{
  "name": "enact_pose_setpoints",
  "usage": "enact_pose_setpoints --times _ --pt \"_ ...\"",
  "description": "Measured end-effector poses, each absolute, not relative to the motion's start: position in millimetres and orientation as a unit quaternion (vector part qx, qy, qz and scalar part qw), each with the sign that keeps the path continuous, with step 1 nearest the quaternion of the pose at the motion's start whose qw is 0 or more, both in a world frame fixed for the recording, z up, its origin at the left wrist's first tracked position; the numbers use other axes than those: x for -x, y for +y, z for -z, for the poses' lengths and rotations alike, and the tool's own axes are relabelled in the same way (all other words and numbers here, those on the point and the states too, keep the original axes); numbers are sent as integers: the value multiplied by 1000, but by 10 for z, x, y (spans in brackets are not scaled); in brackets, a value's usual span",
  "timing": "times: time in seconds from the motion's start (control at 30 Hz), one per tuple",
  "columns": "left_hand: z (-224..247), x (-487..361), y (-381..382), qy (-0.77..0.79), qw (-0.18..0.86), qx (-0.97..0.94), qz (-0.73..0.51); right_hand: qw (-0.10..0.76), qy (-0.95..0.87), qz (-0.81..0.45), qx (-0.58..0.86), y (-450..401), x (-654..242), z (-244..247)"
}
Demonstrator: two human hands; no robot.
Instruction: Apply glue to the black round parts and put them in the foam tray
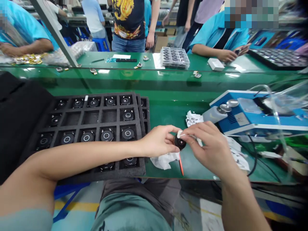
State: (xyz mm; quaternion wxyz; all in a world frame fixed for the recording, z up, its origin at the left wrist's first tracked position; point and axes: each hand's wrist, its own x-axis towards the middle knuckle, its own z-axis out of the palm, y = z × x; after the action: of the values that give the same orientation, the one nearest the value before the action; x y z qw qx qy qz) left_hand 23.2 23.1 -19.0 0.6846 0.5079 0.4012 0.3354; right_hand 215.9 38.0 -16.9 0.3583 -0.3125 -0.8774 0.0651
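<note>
My left hand (158,141) grips a small round black part (180,144), likely a speaker unit, by its side. My right hand (207,148) pinches a white wipe (179,134) against the part's upper edge, so the fingers hide much of its face. A black foam tray (89,122) lies under my left forearm, holding several similar round parts in square cells. Below my hands lie a crumpled white tissue (161,161) and a slim orange-red tool (181,164).
A blue machine (250,112) with metal knobs and cables stands right on the green bench (166,109). More crumpled paper (193,118) lies beside it. Across a raised shelf, co-workers stand and sit among trays of parts; one (216,38) handles a small item.
</note>
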Motion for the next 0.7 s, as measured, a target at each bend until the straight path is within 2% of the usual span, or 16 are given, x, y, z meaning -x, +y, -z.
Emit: enact_pose_setpoints --times 0.17,0.3,0.43,0.7 --pt "198 -234 225 407 665 -521 -349 351 -884 -75 299 368 -2150 206" --pt "149 -232 231 415 660 -530 -334 372 -866 -55 330 391 -2151 179" --pt "117 -234 242 411 658 -532 -340 365 -859 -74 351 362 -2094 143" --pt "15 -235 282 450 662 -475 -364 353 -836 -33 418 189 -2023 228"
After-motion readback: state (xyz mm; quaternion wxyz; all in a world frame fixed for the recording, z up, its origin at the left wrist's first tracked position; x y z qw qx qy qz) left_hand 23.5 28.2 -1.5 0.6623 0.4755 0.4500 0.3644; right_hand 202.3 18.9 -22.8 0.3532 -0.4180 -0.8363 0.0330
